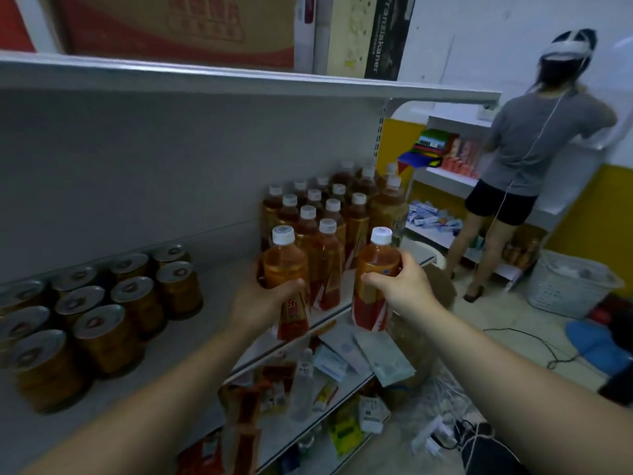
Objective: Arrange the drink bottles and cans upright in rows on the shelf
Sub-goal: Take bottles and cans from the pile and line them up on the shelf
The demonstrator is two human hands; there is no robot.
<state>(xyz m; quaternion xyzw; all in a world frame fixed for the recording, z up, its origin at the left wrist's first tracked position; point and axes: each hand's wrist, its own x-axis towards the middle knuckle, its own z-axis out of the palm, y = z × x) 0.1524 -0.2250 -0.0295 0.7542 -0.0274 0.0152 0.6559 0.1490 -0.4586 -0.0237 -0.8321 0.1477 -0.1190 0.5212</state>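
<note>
Left hand: curled round the mid-body of the left bottle, fingers over the top of its red label. Amber drink, white cap on, bottle upright. It sits at the near front edge of the shelf. Cannot tell whether its base touches the shelf.

Right hand: wrapped round the right bottle, same type, thumb on the near side, fingers round the right side. Bottle is upright and just right of the left bottle, apart from it. Its lower part hangs in front of the shelf's front edge.

Behind and between the two: standing bottles, white caps, all upright, packed in rows running to the far right end of the shelf. Taller bottles stand at the far right end.

Left part of the same shelf: cans, gold sides, silver tops, upright, in rows. They are well apart from the standing bottles, with bare shelf between.

Above: upper shelf carrying a cardboard box with red print.

Below: lower shelf with loose packets and a clear bottle lying tilted.

Far right: second person, back turned, grey shirt, dark shorts, facing another shelving unit. A white basket stands on the floor near them. Cables trail across the floor.
</note>
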